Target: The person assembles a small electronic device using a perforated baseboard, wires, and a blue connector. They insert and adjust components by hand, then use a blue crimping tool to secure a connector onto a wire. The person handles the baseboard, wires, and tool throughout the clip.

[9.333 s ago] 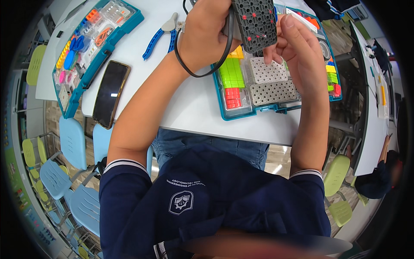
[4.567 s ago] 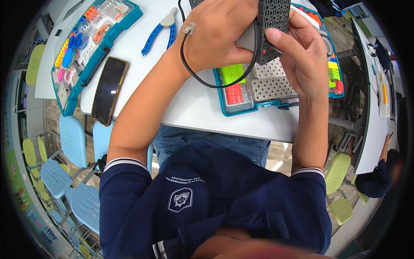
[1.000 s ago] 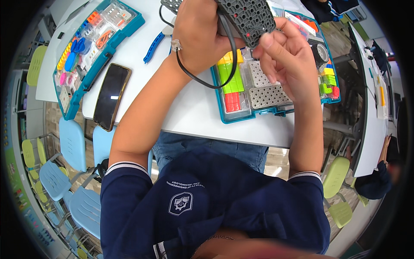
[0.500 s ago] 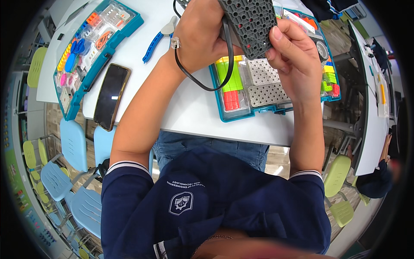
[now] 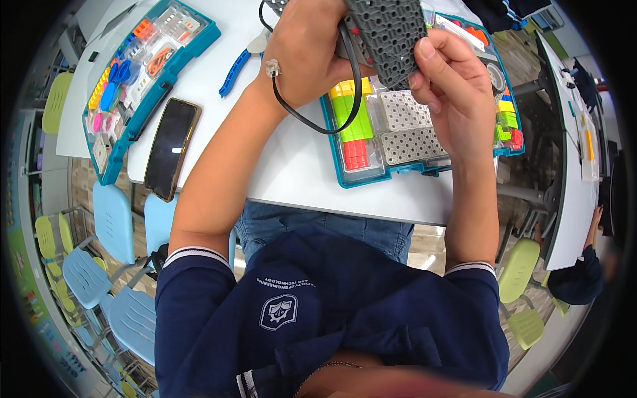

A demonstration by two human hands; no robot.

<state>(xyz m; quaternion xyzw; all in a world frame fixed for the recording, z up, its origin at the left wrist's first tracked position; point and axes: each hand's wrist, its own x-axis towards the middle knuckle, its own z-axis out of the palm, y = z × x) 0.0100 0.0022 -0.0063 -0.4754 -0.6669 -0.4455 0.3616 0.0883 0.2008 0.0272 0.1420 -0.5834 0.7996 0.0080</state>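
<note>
My right hand [image 5: 454, 83] pinches the near right edge of a dark grey perforated building plate [image 5: 391, 46] between thumb and fingers. On the other side, my left hand [image 5: 305, 56] is closed round the same plate assembly, its fingertips hidden behind it. The plate is raised over the table and tilted; small red pieces show along its left side. A black cable [image 5: 359, 79] loops down from the assembly, and its clear plug [image 5: 273, 68] hangs against my left wrist. The top of the assembly is cut off by the picture's edge.
Below the plate lies a teal parts case [image 5: 358, 182] with green, red and grey pieces. To the left are blue-handled pliers [image 5: 233, 74], a phone [image 5: 172, 149] at the table edge, and another teal case [image 5: 118, 169] of colourful parts. Chairs [image 5: 113, 222] stand beyond the table.
The plate has tipped slightly, so more of its left side with red pieces shows. My left hand and the cable have shifted a little; my right hand keeps its pinch.
</note>
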